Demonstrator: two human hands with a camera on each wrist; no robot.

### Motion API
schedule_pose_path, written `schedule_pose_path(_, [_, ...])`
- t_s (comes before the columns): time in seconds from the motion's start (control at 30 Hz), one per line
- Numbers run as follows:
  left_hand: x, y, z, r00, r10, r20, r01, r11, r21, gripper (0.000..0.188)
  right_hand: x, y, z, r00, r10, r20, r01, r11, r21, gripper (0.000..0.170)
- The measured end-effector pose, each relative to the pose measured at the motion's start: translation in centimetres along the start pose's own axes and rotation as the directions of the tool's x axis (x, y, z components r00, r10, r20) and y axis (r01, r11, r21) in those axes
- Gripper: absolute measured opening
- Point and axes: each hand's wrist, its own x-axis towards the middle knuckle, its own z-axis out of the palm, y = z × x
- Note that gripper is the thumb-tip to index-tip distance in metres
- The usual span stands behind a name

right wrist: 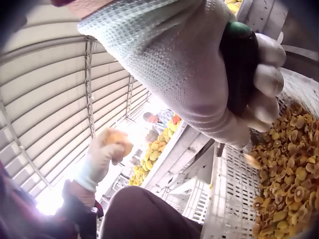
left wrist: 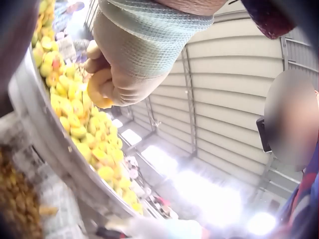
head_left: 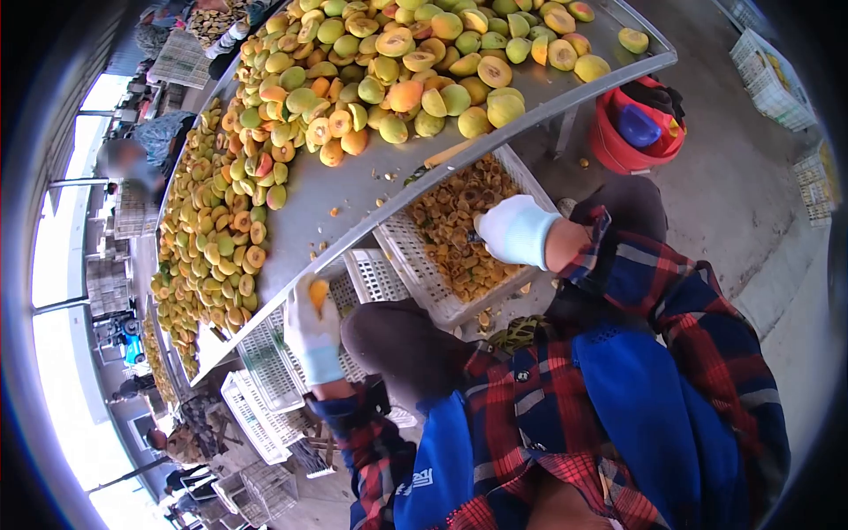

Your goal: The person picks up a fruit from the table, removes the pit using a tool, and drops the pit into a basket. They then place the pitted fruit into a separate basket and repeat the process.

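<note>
My gloved left hand [head_left: 311,331] pinches an orange-yellow peach half [head_left: 318,295] beside the metal table's front edge. In the left wrist view the peach half [left wrist: 100,88] sits between thumb and fingers. My gloved right hand [head_left: 514,231] is over a white plastic crate [head_left: 530,172] of brown-orange scraps [head_left: 459,221] that look like cut-out peach pits. Its fingers curl around the dark handle [right wrist: 240,64] of a pitting tool with a green end; a short metal part pokes out below the hand. Halved peaches [head_left: 389,79] are heaped across the table [head_left: 331,199].
Several white crates [head_left: 375,276] stand under the table edge by my left knee [head_left: 402,340]. A red bucket [head_left: 614,146] holding a blue scoop-like thing [head_left: 638,125] is at the right. More crates [head_left: 768,75] line the floor beyond. Other people work along the far left.
</note>
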Motion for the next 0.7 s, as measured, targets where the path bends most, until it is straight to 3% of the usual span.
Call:
schedule_pose_path(0.07, [0.0,-3.1,-1.2,0.947,-0.262,0.188,0.189,0.924,0.332,0.056,0.0,0.3,0.1,0.997,-0.003,-0.076,0.009,0.997,0.08,0.019])
schedule_pose_path(0.17, [2.7,-7.1,0.1,0.968,-0.166,0.19,0.119,0.964,0.238,0.061,-0.1,0.0,0.1,0.988,-0.042,-0.149,0.063,0.988,0.142,0.017])
schedule_pose_path(0.23, [7.4,-6.7,2.6,0.966,-0.009,0.26,0.022,0.999,-0.045,0.062,-0.4,-0.5,-0.5,0.983,-0.063,-0.172,0.098,0.975,0.202,0.019])
schedule_pose_path(0.27, [9.4,-6.5,3.6,0.963,0.044,0.265,-0.028,0.998,-0.064,0.062,0.1,-0.6,0.0,0.984,-0.052,-0.17,0.092,0.966,0.241,0.022])
schedule_pose_path(0.4, [20.4,-0.5,10.4,0.94,0.233,0.25,-0.217,0.972,-0.088,0.067,1.3,-0.7,0.8,0.984,-0.108,-0.141,0.141,0.958,0.251,0.026])
schedule_pose_path(0.47, [23.5,1.2,12.7,0.946,0.015,0.324,-0.055,0.992,0.114,0.061,1.6,-0.6,0.9,0.983,-0.121,-0.138,0.153,0.954,0.258,0.026])
schedule_pose_path(0.57, [24.4,0.0,16.5,0.977,-0.023,0.213,0.001,0.995,0.103,0.05,1.2,-0.5,-0.3,0.985,-0.123,-0.124,0.154,0.944,0.291,0.026])
schedule_pose_path(0.67, [23.8,-0.5,15.2,0.945,-0.061,0.32,0.028,0.994,0.106,0.042,0.7,-0.7,-1.4,0.991,-0.109,-0.078,0.127,0.944,0.303,0.023])
schedule_pose_path(0.7, [23.1,-2.1,15.7,0.968,-0.013,0.249,0.003,0.999,0.04,0.041,0.6,-0.7,-1.8,0.989,-0.089,-0.12,0.122,0.945,0.302,0.023])
